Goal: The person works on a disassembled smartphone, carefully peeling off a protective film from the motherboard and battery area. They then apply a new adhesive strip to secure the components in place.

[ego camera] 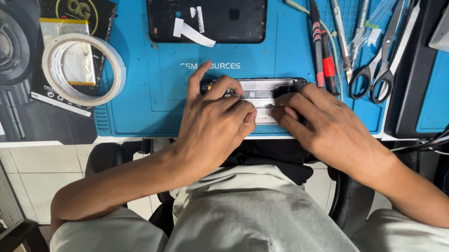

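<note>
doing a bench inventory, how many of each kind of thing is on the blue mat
opened phone under both hands: 1
black phone back cover: 1
scissors: 1
red and black screwdrivers: 2
silver hand tools, upper right: about 2, partly overlapping
Total: about 7
The tape roll lies off the mat's left edge.

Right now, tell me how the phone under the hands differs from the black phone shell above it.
The phone lies under both hands, left hand and right hand; the black shell lies untouched farther back. The phone's exposed inside looks silvery; the shell is black with a white strip. Both rest on the blue mat.
</note>
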